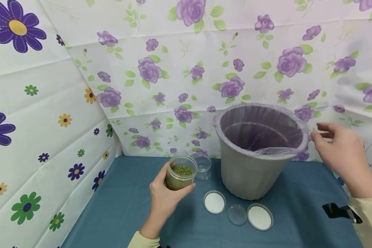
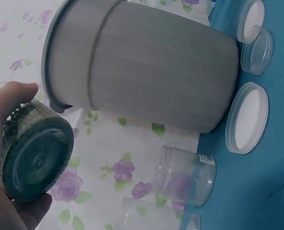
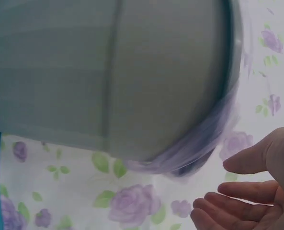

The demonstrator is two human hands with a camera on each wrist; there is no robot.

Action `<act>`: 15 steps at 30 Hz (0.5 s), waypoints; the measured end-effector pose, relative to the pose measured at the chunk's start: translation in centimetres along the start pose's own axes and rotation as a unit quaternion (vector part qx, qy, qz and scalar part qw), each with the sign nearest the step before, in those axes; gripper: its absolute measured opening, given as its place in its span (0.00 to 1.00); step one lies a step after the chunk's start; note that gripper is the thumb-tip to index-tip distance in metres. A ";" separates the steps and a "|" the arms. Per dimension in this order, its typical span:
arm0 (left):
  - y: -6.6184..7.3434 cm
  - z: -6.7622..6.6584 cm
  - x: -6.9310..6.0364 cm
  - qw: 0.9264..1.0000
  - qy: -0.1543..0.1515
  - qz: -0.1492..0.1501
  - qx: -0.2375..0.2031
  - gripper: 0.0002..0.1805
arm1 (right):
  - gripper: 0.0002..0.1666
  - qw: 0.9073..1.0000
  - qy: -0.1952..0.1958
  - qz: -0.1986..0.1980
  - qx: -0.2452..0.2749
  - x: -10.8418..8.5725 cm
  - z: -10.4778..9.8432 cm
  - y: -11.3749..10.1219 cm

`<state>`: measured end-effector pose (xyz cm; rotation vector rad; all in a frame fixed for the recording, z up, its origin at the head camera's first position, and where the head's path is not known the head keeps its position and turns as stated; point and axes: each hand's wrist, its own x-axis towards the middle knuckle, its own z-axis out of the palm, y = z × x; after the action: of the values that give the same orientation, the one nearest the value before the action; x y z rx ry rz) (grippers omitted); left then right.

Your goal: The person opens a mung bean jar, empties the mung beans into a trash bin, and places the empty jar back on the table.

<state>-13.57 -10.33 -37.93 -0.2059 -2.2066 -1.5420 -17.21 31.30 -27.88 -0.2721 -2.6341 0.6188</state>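
Note:
My left hand (image 1: 165,196) grips a clear plastic jar (image 1: 180,175) of green mung beans (image 1: 182,170), held above the table and tilted a little. In the left wrist view the base of that jar (image 2: 39,160) faces the camera, with thumb and fingers around its side. To the right, my right hand (image 1: 341,148) is in the air beside the rim of a grey bin (image 1: 251,175), holding nothing. The right wrist view shows its fingers (image 3: 242,191) loosely bent, apart from the bin's purple liner bag (image 3: 194,148).
Behind the held jar stand a clear jar (image 1: 203,168) and another, partly hidden one. In front of the bin lie two white-lined lids (image 1: 214,202) (image 1: 260,217) and a clear lid (image 1: 237,215) on the blue tabletop (image 1: 117,206). Flowered sheets (image 1: 161,86) hang behind and at the left.

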 end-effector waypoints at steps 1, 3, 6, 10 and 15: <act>0.1 0.0 0.0 1.000 0.002 0.001 -0.002 0.45 | 0.36 1.000 0.001 -0.002 0.001 0.4 -0.2 -0.3; -0.3 0.1 0.1 1.000 0.003 0.001 0.000 0.46 | 0.36 1.000 0.003 -0.013 0.001 1.0 -0.4 -0.9; -0.9 0.3 0.2 1.000 0.003 0.000 0.001 0.46 | 0.34 1.000 0.005 -0.028 -0.002 2.0 -0.4 -1.5; -2.3 0.5 0.2 1.000 0.004 -0.002 0.000 0.46 | 0.33 0.999 -0.010 -0.039 -0.013 3.0 -0.4 -1.8; -3.8 0.6 0.3 1.000 0.006 0.005 0.003 0.47 | 0.36 0.996 -0.059 -0.051 -0.043 4.2 -0.7 -1.4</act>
<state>-15.38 -11.16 -41.19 -0.2055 -2.1969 -1.5264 -20.74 31.48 -25.19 -0.1294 -2.7721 0.5041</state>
